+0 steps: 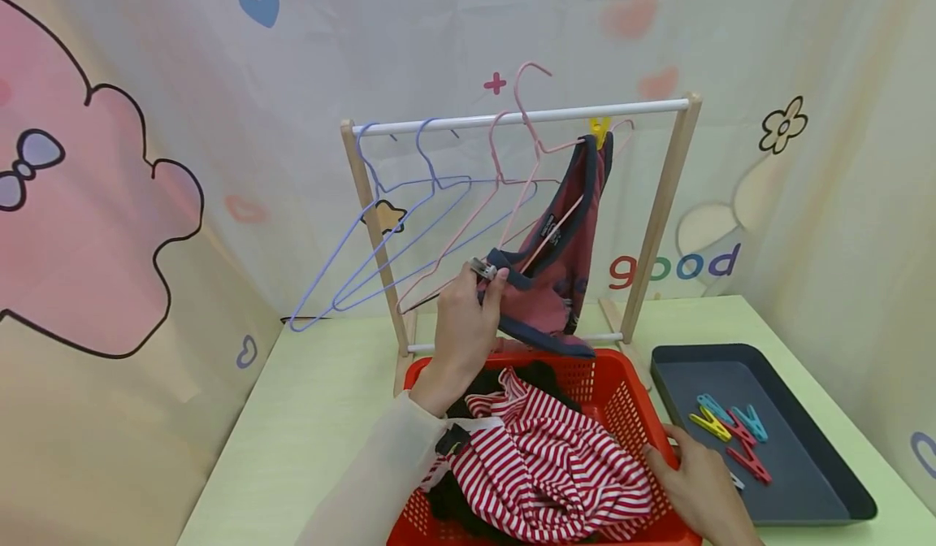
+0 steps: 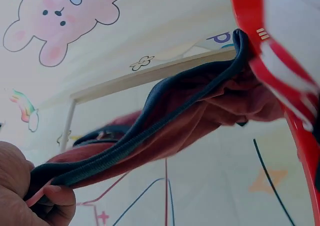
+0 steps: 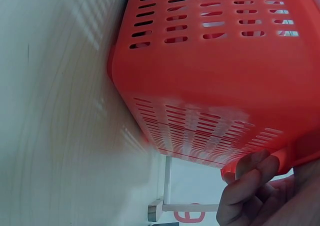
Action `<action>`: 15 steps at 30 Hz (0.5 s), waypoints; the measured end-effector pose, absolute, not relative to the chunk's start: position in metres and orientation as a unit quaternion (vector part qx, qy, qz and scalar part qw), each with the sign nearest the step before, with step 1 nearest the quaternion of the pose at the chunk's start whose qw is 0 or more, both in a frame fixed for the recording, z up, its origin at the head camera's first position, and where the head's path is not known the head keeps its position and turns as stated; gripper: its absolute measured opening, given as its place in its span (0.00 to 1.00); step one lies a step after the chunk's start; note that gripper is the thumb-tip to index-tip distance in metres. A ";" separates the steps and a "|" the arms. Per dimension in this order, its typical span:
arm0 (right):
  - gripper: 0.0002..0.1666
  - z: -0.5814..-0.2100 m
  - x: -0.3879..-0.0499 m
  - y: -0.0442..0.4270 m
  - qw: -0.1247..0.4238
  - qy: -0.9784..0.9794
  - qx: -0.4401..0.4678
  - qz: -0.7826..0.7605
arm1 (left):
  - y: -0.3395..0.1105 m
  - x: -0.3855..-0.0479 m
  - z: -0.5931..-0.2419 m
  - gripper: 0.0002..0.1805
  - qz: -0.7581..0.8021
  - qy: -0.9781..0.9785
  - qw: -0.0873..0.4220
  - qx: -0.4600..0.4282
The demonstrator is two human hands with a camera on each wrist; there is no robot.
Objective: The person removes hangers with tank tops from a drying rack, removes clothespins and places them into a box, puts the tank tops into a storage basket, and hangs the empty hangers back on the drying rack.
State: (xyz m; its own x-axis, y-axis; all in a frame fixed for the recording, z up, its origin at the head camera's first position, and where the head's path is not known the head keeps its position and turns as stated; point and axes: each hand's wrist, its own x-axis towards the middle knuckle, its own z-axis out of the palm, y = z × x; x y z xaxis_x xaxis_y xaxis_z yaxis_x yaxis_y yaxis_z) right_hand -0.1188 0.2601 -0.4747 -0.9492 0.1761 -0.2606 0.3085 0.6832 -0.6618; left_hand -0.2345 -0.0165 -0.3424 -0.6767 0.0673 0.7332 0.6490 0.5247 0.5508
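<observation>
A dark red sleeveless top [image 1: 578,262] with navy trim hangs from a pink hanger [image 1: 537,144], its right strap under a yellow clothespin [image 1: 600,130]. My left hand [image 1: 468,318] pinches the other strap together with the hanger's lower left end. A small grey piece, perhaps a clothespin, shows at those fingertips; its kind is unclear. In the left wrist view the navy edging [image 2: 150,116] stretches away from the fingers. My right hand [image 1: 698,477] grips the right rim of the red basket [image 1: 636,392], thumb on top, fingers curled outside.
A red-and-white striped garment [image 1: 548,457] and dark cloth fill the basket. Behind stands a wooden rack [image 1: 661,205] with a white rail, bearing blue hangers [image 1: 431,164] and another pink hanger [image 1: 493,156]. To the right, a dark tray [image 1: 790,481] holds several clothespins [image 1: 746,440].
</observation>
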 end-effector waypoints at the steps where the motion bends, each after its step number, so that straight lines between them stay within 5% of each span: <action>1: 0.39 -0.474 -0.119 0.260 0.090 0.912 0.134 -0.377 | -0.021 -0.233 -0.343 0.14 -0.432 -0.805 0.340 -0.225; 15: 0.39 -0.474 -0.118 0.260 0.091 0.909 0.139 -0.382 | -0.074 -0.220 -0.358 0.09 -0.433 -0.794 0.352 -0.240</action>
